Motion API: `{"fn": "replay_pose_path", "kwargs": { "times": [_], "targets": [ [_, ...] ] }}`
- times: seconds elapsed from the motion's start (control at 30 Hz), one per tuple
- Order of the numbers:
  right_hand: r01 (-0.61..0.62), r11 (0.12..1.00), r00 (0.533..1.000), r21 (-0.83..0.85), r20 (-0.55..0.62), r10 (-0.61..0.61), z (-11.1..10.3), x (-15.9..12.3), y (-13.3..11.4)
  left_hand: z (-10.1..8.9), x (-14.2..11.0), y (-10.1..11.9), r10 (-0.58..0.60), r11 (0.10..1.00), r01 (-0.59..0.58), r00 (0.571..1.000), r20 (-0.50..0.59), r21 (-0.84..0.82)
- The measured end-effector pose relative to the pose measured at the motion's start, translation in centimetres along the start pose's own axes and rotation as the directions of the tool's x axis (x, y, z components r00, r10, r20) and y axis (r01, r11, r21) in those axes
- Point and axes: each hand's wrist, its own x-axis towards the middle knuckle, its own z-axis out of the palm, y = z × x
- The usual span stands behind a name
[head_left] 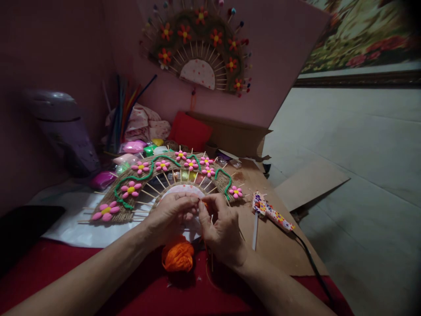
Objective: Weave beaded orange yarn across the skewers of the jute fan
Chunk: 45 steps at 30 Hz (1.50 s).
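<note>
My left hand (176,210) and my right hand (222,224) meet at the fingertips in front of a fan-shaped craft piece (131,215). Both pinch at a small bit of orange yarn (205,203). Below my right hand hang a thin stick and a loose strand; whether the fingers grip the stick, I cannot tell. An orange yarn ball (178,254) rests on the red cloth just under my hands. The fan has a twine-wrapped arc, wooden sticks, pink clay flowers with yellow centres and a wavy green vine. My hands partly cover its white dotted half-circle (184,189).
A flower-patterned glue gun (271,214) lies on cardboard (283,256) at right, its black cord trailing forward. Packets of coloured clay (133,146) and a purple flask (66,131) stand behind at left. A similar fan with orange flowers (197,74) hangs on the wall.
</note>
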Motion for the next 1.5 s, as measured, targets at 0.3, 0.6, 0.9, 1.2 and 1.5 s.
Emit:
{"fn": "replay_pose_path", "kwargs": {
  "times": [0.3,0.6,0.9,1.2,1.5],
  "targets": [
    [-0.013,1.000,1.000,0.018,0.000,0.013,0.10,0.04,0.12,-0.03,-0.12,0.05,-0.007,1.000,0.007,1.000,0.008,-0.003],
    [-0.018,1.000,1.000,-0.013,0.013,0.018,0.00,-0.03,0.07,0.17,-0.29,0.05,-0.014,1.000,0.014,1.000,-0.003,-0.020],
    [0.000,1.000,1.000,0.020,0.012,0.000,0.13,0.01,0.13,0.19,-0.30,0.24,-0.032,0.999,0.032,0.999,0.014,-0.007],
    [-0.009,1.000,1.000,-0.023,0.011,0.010,-0.04,0.04,-0.06,0.19,-0.27,0.15,-0.010,1.000,0.010,1.000,0.000,0.000],
    [0.009,0.999,1.000,-0.033,0.011,-0.008,0.00,0.04,-0.05,0.14,-0.22,0.17,-0.025,1.000,0.025,0.999,0.021,-0.006]
  ]
}}
